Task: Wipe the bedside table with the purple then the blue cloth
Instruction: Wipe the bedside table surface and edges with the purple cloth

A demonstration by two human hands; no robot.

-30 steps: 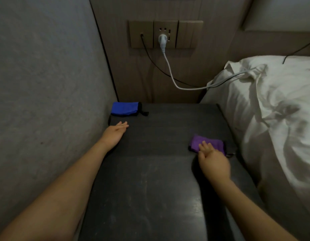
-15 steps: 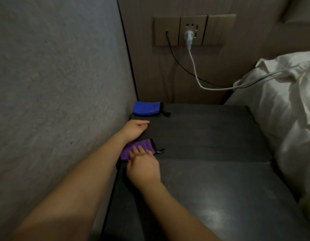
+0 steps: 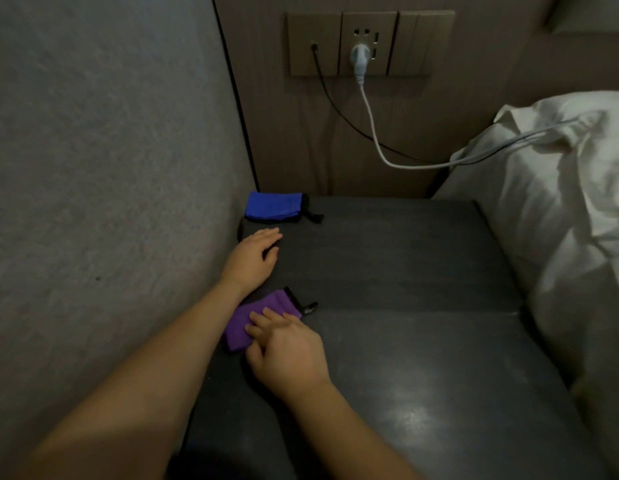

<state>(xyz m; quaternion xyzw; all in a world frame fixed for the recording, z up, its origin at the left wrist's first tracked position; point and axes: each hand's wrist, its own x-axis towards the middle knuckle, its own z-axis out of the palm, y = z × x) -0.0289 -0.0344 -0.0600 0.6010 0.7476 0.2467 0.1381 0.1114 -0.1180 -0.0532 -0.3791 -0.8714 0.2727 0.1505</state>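
Observation:
The dark bedside table [image 3: 405,278] fills the middle of the view. A folded purple cloth [image 3: 258,315] lies near its left edge, beside my left forearm. My right hand [image 3: 287,355] presses flat on the cloth's near end, fingers laid over it. My left hand [image 3: 254,258] rests palm down on the table farther back, fingers loosely spread, holding nothing. A folded blue cloth [image 3: 273,206] with a black edge and strap lies in the back left corner, just beyond my left fingertips and apart from them.
A grey wall [image 3: 110,168] runs along the table's left side. A socket panel [image 3: 370,43] on the back wall holds a white plug and a black cable, both leading right onto the white bedding [image 3: 561,202] beside the table.
My right hand has slid the purple cloth from the table's right side over to the left edge and a little nearer to me. The left hand has stayed in place.

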